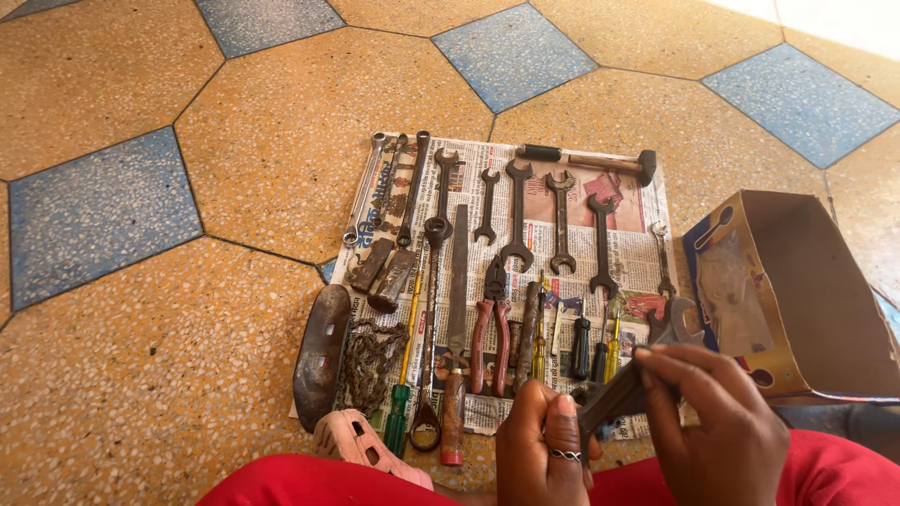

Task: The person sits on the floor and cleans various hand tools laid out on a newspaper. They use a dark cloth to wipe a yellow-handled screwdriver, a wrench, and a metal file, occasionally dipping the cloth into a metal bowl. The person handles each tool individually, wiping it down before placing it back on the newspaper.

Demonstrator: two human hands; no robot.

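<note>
**A:** What sits nearest the camera?

**B:** Red-clad legs point(309, 483) along the bottom edge, and above them two bare hands sharing one tool. The left hand point(547, 445), a ring on one finger, is curled around the lower handle of a dark adjustable wrench point(630, 384). The right hand point(717, 422) pinches the wrench's upper shaft between fingertips and thumb.

**A:** And where is the wrench itself?

**B:** Lifted off the floor, slanting up to the right, its jaw end over the near right corner of a spread newspaper point(539, 234).

**A:** What lies on the paper?

**B:** At the near edge, a green-handled screwdriver point(398, 412), red-handled pliers point(491, 328), a flat file point(457, 290) and a rusty chain point(368, 361). A dark curved metal piece point(322, 351) rests at the left margin. Farther back runs a row of open-ended spanners point(517, 215), and at the far edge a hammer point(591, 161) lies crosswise.

**A:** Anything beside it?

**B:** An open cardboard box point(797, 290) tipped on its side, just right of the paper, on a tiled floor point(141, 328) of orange and blue.
</note>
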